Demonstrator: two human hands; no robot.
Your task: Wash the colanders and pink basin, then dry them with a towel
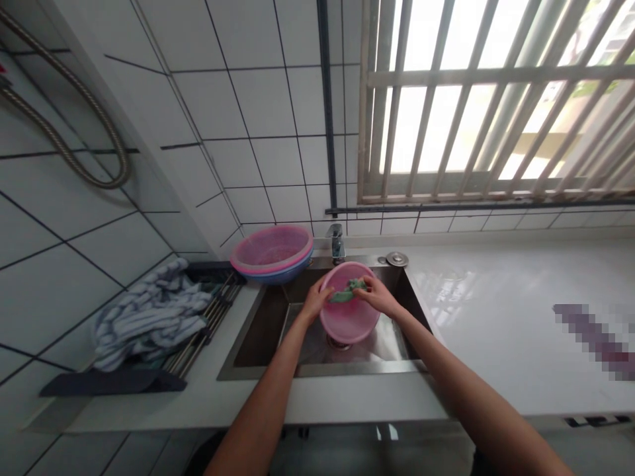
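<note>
A small pink basin (pixel 351 324) is tilted over the metal sink (pixel 404 330), its inside turned towards me. My left hand (pixel 315 301) is closed on the basin's left rim, its thumb inside beside one end of a crumpled green cloth (pixel 342 295). The cloth lies across the inside of the basin. My right hand (pixel 378 295) reaches over the right rim, and its fingers pinch the cloth's other end. Behind the basin stands the chrome faucet (pixel 337 241); I cannot tell whether water runs from it.
Stacked pink and blue basins (pixel 272 271) rest at the sink's back left corner. A striped towel (pixel 153 314) lies heaped on a dark rack (pixel 203 344) to the left. A metal drain strainer (pixel 397 258) sits at the back right. White counter (pixel 496 317) extends rightward below a barred window.
</note>
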